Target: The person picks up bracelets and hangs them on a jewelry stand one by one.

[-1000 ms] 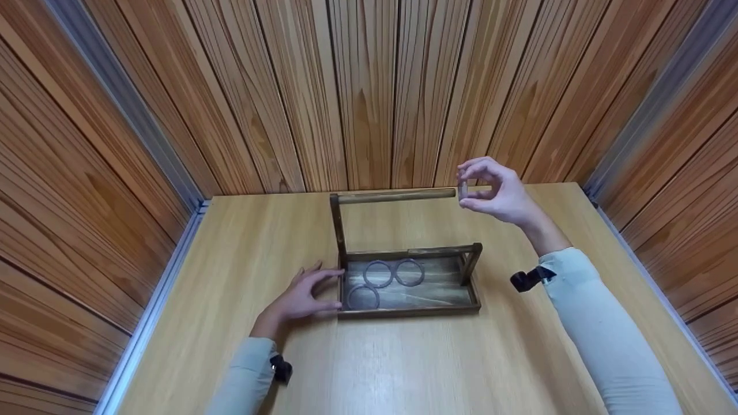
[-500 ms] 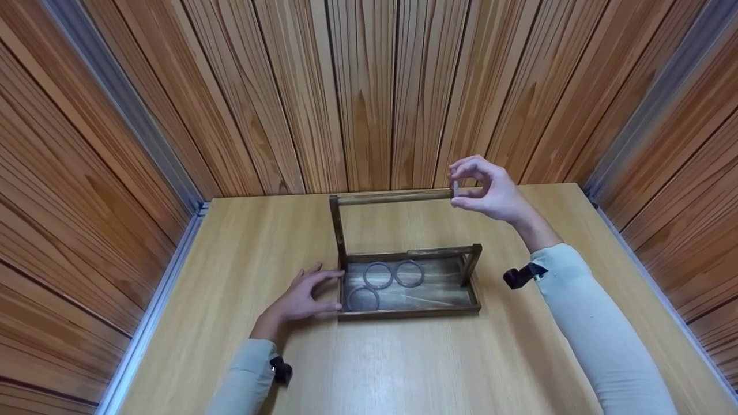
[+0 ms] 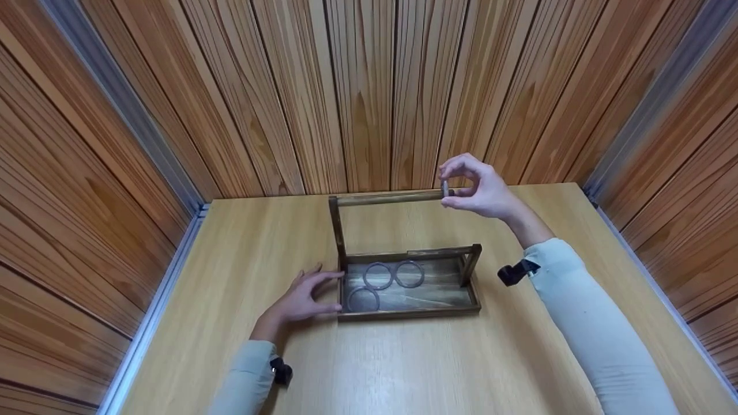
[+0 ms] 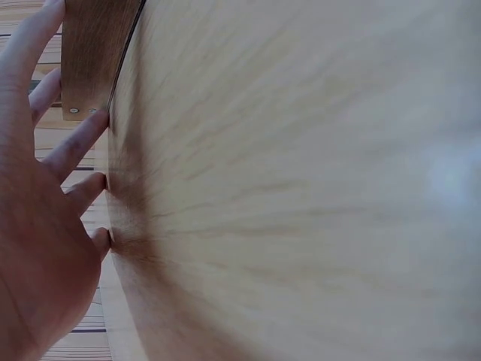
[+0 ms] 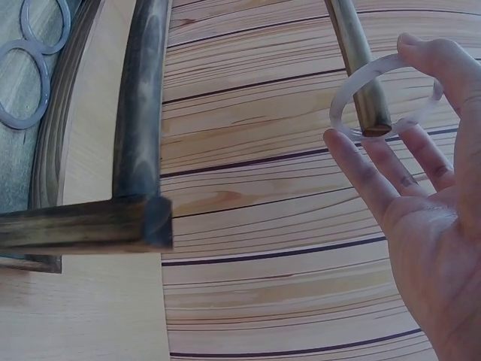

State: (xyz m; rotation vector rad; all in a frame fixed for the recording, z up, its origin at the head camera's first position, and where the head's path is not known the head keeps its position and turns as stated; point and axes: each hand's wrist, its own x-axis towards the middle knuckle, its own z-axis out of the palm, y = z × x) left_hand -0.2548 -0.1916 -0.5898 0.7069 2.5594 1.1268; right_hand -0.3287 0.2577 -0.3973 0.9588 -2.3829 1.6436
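In the head view, a dark wooden jewelry stand has a shallow tray [image 3: 409, 314] and two raised bars. My right hand [image 3: 481, 193] pinches a pale translucent bangle [image 5: 340, 105] between thumb and fingertips at the free right end of the taller bar [image 3: 392, 197]. In the right wrist view, that bar's end pokes through the bangle's opening. Three similar bangles [image 3: 378, 298] lie flat in the tray. My left hand [image 3: 301, 297] spreads at the tray's left end, thumb and fingertips touching it; in the left wrist view the other fingertips rest on the tabletop.
The lower bar [image 3: 444, 251] runs along the back of the tray, from an upright at its right end. The stand sits on a light wooden table [image 3: 392, 369]. Behind rises a wood-plank wall [image 3: 369, 104], with metal rails at both sides.
My right hand has moved left with the bangle, from just beyond the taller bar's free end to around that end. My left hand and the stand have stayed put.
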